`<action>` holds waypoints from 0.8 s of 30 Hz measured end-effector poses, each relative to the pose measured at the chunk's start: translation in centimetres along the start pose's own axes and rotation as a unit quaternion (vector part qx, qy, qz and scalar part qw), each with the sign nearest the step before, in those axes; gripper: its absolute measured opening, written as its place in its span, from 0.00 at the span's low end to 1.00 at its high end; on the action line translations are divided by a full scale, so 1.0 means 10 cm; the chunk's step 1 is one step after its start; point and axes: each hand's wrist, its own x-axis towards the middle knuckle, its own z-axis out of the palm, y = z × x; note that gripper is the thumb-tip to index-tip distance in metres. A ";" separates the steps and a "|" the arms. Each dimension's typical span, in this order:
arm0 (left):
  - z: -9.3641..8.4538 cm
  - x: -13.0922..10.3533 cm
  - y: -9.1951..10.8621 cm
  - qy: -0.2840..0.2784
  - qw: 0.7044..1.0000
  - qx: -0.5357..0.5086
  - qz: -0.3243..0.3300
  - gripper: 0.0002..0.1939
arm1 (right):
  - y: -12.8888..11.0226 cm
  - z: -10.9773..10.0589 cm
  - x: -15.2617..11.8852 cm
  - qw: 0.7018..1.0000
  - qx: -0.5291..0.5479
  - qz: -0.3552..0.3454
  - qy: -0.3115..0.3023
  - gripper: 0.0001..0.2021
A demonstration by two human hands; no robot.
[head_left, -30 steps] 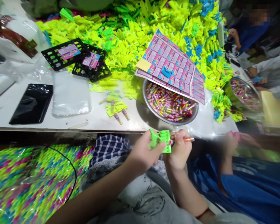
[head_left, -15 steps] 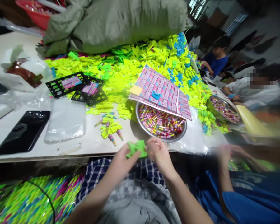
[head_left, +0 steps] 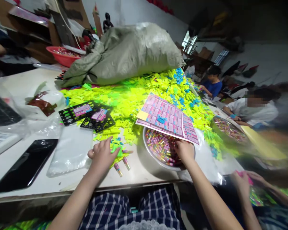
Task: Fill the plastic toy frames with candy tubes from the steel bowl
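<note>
Near the front edge of the white bench (head_left: 132, 179), two small clear tubes with pink labels (head_left: 118, 170) lie beside the left hand (head_left: 102, 156), its thumb and fingers parted at a bright green plastic piece (head_left: 116, 149), whether gripping it I cannot tell. The right hand (head_left: 186, 151) is inside a round silver metal bowl (head_left: 143, 156) of similar tubes, fingertips hidden, their hold unclear. Beyond, printed pink-and-blue paper sheets (head_left: 169, 116) overhang the bowl, before heaped yellow-green plastic pieces (head_left: 132, 92).
</note>
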 end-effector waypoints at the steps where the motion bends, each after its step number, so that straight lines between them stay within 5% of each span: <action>1: -0.01 0.02 0.01 0.023 0.999 0.025 0.013 0.28 | -0.01 0.01 0.00 1.000 -0.004 -0.008 -0.005 0.08; 6: -0.14 0.40 0.06 0.059 0.993 0.067 0.071 0.22 | -0.07 0.10 0.03 0.996 0.006 -0.084 -0.017 0.11; 12: -0.29 1.52 0.18 0.128 0.980 0.103 0.115 0.18 | -0.22 0.30 0.10 0.993 -0.032 -0.106 -0.028 0.18; 16: -0.12 2.14 0.43 0.097 0.953 0.128 0.258 0.15 | -0.17 0.47 0.14 0.990 0.003 -0.133 -0.052 0.21; 19: 0.08 2.42 0.60 0.052 0.914 0.167 0.367 0.16 | -0.07 0.65 0.15 0.984 0.038 -0.172 -0.008 0.20; 21: 0.16 2.60 0.63 0.089 0.921 0.178 0.334 0.17 | -0.02 0.76 0.16 0.978 0.063 -0.198 0.021 0.14; 24: 0.17 2.87 0.47 0.169 0.959 0.175 0.142 0.20 | 0.00 0.86 0.17 0.963 0.119 -0.242 0.003 0.06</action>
